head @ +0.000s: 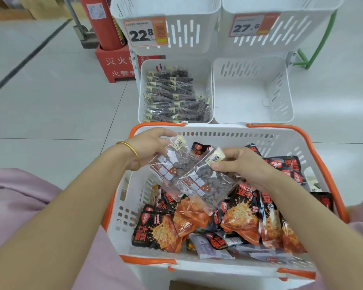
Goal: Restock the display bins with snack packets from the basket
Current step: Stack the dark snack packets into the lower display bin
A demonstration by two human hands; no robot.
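Clear plastic packet of dark snacks (168,166) pinched in left hand (149,146) grip, second clear packet (205,183) in right hand (245,167); lay both flat in part-filled white slotted bin (197,64).

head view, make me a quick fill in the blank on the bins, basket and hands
1. The lower left bin is full of dark packets; the lower right bin is ____.
2. The basket has ____ handles.
3. The left hand and right hand together grip ____ clear packets.
4. The gold bangle is on the ____ wrist.
Missing words: empty, orange, two, left.
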